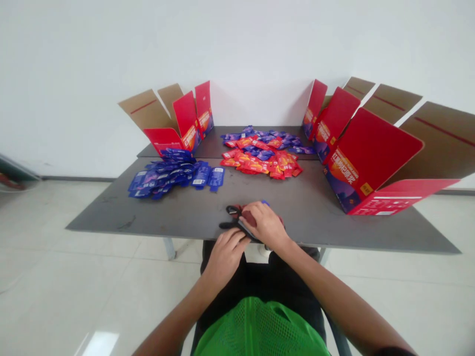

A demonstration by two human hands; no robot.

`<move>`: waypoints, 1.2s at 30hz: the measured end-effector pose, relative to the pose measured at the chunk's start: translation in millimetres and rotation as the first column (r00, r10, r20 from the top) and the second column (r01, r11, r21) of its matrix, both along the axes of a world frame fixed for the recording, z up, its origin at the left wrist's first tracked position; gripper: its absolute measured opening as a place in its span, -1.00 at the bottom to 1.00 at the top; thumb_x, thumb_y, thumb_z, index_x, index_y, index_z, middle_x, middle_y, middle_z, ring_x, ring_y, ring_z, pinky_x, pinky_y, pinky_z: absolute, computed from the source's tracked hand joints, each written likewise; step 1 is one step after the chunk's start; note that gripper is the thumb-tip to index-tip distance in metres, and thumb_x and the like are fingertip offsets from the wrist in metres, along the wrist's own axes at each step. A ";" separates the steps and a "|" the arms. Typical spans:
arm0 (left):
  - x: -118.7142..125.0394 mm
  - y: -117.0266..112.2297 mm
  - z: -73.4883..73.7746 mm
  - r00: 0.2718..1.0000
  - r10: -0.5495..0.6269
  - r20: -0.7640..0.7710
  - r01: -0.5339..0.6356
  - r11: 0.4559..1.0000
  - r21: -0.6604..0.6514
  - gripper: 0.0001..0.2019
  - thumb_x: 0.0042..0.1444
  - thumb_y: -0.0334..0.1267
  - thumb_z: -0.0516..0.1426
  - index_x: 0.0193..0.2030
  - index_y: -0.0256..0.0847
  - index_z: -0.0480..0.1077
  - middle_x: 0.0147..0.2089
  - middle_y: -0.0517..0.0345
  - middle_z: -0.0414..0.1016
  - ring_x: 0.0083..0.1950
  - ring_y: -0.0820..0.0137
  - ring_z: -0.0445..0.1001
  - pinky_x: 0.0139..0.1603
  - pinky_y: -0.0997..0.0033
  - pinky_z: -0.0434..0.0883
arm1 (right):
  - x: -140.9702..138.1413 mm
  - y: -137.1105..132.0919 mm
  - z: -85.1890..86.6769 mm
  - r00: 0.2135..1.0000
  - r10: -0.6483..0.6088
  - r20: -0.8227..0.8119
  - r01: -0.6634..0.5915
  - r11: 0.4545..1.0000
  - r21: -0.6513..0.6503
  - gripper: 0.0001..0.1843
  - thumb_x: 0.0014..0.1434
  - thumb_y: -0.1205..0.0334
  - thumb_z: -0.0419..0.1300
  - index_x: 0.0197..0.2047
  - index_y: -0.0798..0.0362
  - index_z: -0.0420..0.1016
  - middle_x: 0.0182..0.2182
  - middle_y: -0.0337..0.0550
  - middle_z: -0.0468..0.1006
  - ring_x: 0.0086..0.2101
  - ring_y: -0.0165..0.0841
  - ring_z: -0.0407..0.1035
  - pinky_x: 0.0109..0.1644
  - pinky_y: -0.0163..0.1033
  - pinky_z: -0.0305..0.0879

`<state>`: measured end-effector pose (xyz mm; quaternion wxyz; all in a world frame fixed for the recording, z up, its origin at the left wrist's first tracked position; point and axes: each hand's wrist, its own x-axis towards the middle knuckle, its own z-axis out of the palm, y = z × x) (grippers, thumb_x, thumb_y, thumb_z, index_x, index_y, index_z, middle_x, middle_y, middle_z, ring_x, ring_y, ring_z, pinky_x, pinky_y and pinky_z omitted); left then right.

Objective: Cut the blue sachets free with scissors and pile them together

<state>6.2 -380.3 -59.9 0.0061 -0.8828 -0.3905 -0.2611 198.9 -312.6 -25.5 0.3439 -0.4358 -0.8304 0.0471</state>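
At the front edge of the table [178,217], both hands are at a small black and dark-red item [233,210] with a loop and a strap-like end; its kind I cannot make out. My right hand [267,226] lies over its dark-red part with curled fingers, covering much of it. My left hand [227,251] has its fingers closed at the lower black part, right at the table edge. A bit of blue shows beyond the right hand's fingers.
Flattened blue cartons [163,175] lie heaped at the left. Red packets [260,160] and purple-blue packets [274,136] are piled at the middle back. Open red cardboard boxes stand at the left [163,138] and right [374,153], flaps up. A white wall [256,59] rises behind.
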 end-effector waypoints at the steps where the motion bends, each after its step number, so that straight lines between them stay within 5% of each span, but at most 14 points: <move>1: -0.5 0.6 -1.2 1.000 -0.003 0.003 0.003 1.000 0.006 -0.63 0.36 -0.48 0.10 0.25 -0.20 0.45 0.20 -0.03 0.54 0.28 0.13 0.42 0.22 0.08 0.42 | 6.3 8.2 -5.0 0.999 -0.034 0.015 0.034 0.999 0.001 -0.82 0.42 0.10 0.18 0.02 -0.03 0.44 -0.07 -0.04 0.56 -0.06 -0.15 0.46 0.05 -0.03 0.42; 4: -2.5 2.7 -7.0 1.000 -0.008 0.016 0.007 1.000 0.029 -0.59 0.35 -0.50 0.09 0.29 -0.19 0.42 0.27 -0.05 0.49 0.28 0.14 0.42 0.23 0.08 0.42 | 33.9 34.7 -3.5 0.980 -0.187 0.061 0.187 0.982 0.011 -0.80 0.42 0.09 0.17 0.01 0.00 0.45 -0.10 0.00 0.54 -0.09 -0.11 0.46 0.03 0.00 0.43; 7: -3.3 2.8 -11.9 0.999 0.016 0.031 -0.017 0.999 0.029 -0.59 0.35 -0.50 0.09 0.28 -0.16 0.42 0.26 -0.06 0.47 0.26 0.15 0.43 0.21 0.07 0.43 | 40.9 40.1 15.5 0.966 -0.256 0.020 0.255 0.966 0.042 -0.81 0.42 0.07 0.17 -0.01 -0.02 0.44 -0.10 0.00 0.53 -0.08 -0.10 0.46 0.03 -0.01 0.43; 10: -1.9 0.9 -11.5 0.998 0.033 0.050 -0.034 0.999 0.021 -0.59 0.36 -0.49 0.08 0.28 -0.13 0.43 0.22 -0.05 0.47 0.23 0.16 0.44 0.19 0.08 0.44 | 16.8 16.9 24.6 0.990 -0.136 -0.048 0.138 0.989 0.059 -0.80 0.44 0.06 0.15 0.03 -0.05 0.41 -0.02 -0.02 0.54 -0.01 -0.14 0.44 0.10 -0.04 0.40; 14: 0.9 -0.3 -5.5 0.997 0.037 0.068 -0.037 0.999 -0.005 -0.66 0.36 -0.47 0.10 0.19 -0.13 0.50 0.07 0.00 0.55 0.17 0.16 0.48 0.13 0.10 0.45 | -4.8 -2.8 6.2 0.994 0.078 0.073 -0.079 0.997 0.008 -0.82 0.45 0.08 0.14 0.03 -0.06 0.42 -0.01 -0.07 0.56 -0.04 -0.19 0.45 0.04 -0.09 0.42; 18: 1.8 1.1 -4.6 0.994 0.024 0.107 -0.026 0.999 0.022 -0.65 0.34 -0.49 0.13 0.21 -0.19 0.48 0.08 0.00 0.58 0.20 0.18 0.48 0.14 0.12 0.44 | 23.2 31.9 -3.2 0.989 -0.091 0.120 0.089 0.996 0.019 -0.79 0.42 0.08 0.18 0.02 -0.01 0.45 -0.07 -0.04 0.55 -0.06 -0.15 0.44 0.04 -0.06 0.40; 22: 2.4 1.3 -6.6 0.992 0.037 0.125 -0.039 0.999 0.016 -0.65 0.35 -0.48 0.12 0.21 -0.18 0.48 0.07 0.02 0.59 0.19 0.21 0.50 0.14 0.13 0.44 | 35.1 47.4 15.6 0.973 -0.212 0.091 0.207 0.976 0.067 -0.80 0.41 0.07 0.18 -0.02 -0.01 0.46 -0.09 -0.03 0.54 -0.10 -0.13 0.44 0.01 -0.04 0.40; 25: 2.8 0.0 -5.2 0.990 0.042 0.132 -0.041 0.999 -0.009 -0.68 0.37 -0.47 0.11 0.18 -0.17 0.49 0.06 0.04 0.60 0.18 0.21 0.50 0.13 0.13 0.44 | 12.2 20.1 18.7 0.998 -0.061 0.008 0.060 0.997 0.056 -0.80 0.42 0.06 0.19 0.02 -0.05 0.44 -0.02 -0.06 0.55 -0.03 -0.17 0.44 0.08 -0.07 0.39; 29: 2.3 -0.6 -2.6 0.989 0.050 0.137 -0.046 0.998 -0.031 -0.71 0.38 -0.44 0.10 0.14 -0.14 0.53 0.01 0.06 0.61 0.14 0.21 0.52 0.11 0.12 0.44 | -0.9 2.7 0.8 0.992 0.111 0.053 -0.110 0.994 -0.017 -0.82 0.43 0.07 0.17 0.03 -0.08 0.45 -0.03 -0.09 0.56 -0.04 -0.19 0.45 0.05 -0.07 0.42; 32: 2.0 0.3 -4.6 0.986 0.040 0.165 -0.037 0.999 -0.018 -0.68 0.37 -0.46 0.12 0.18 -0.14 0.51 0.06 0.06 0.61 0.20 0.22 0.51 0.14 0.13 0.43 | 23.2 31.2 -4.2 0.997 -0.041 0.070 0.041 0.999 0.007 -0.80 0.42 0.07 0.17 0.01 -0.03 0.46 -0.09 -0.04 0.55 -0.06 -0.14 0.45 0.04 -0.03 0.42; 36: 2.5 0.8 -9.5 0.980 0.051 0.191 -0.051 0.999 -0.004 -0.67 0.35 -0.46 0.14 0.17 -0.12 0.52 0.06 0.06 0.61 0.19 0.21 0.51 0.10 0.12 0.45 | 43.4 55.8 12.9 0.971 -0.230 0.062 0.226 0.972 0.060 -0.78 0.40 0.06 0.18 -0.01 -0.01 0.47 -0.08 -0.01 0.54 -0.09 -0.10 0.44 0.00 -0.01 0.41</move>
